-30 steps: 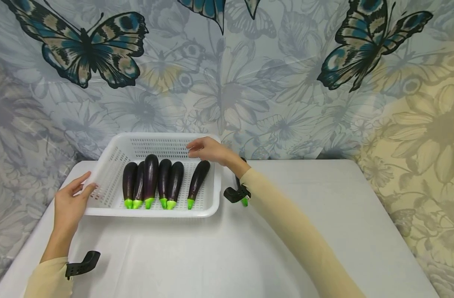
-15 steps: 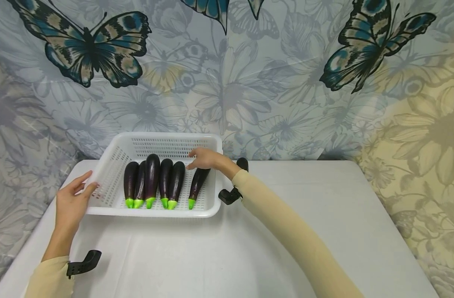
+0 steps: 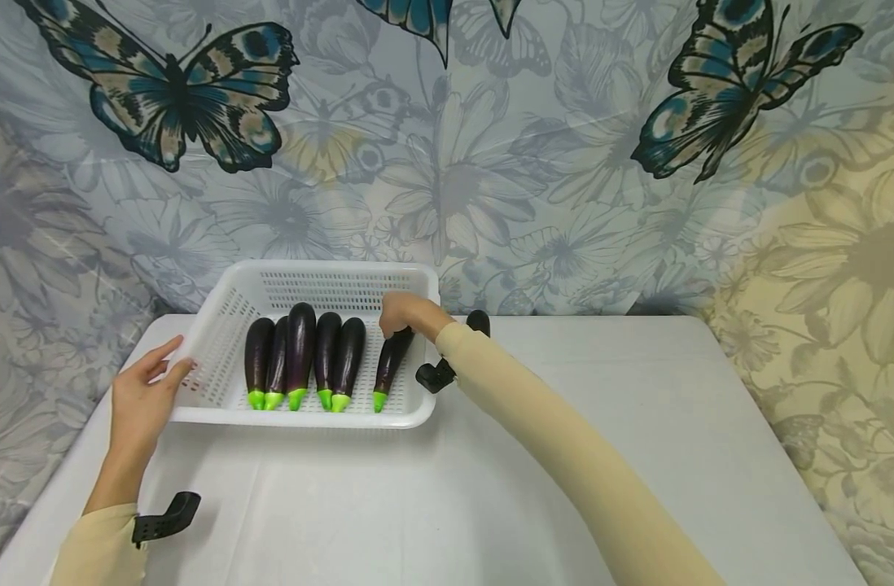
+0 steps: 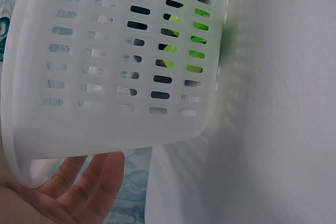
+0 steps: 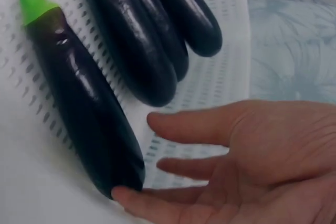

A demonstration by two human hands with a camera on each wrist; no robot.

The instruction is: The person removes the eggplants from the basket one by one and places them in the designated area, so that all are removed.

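A white perforated plastic basket (image 3: 286, 418) stands on the table with several dark purple eggplants (image 3: 299, 346) side by side inside, green ends toward the front. My left hand (image 3: 141, 399) holds its left rim, thumb at the inner side; in the left wrist view the fingers (image 4: 102, 187) show beyond the rim. My right hand (image 3: 409, 313) reaches over the right part of the basket to a separate eggplant (image 3: 392, 362). In the right wrist view, one fingertip touches this eggplant's dark rounded end, while the thumb (image 5: 184, 126) stays apart from it.
To the right of the basket, the dark end of another eggplant (image 3: 479, 321) shows behind the right sleeve (image 3: 549, 439). The white-covered table (image 3: 330, 505) meets a patterned cloth backdrop (image 3: 476, 203) at its far edge.
My right hand has moved down onto the rounded end of the separate eggplant, its wrist shifting left. My left hand stays at the basket's rim.
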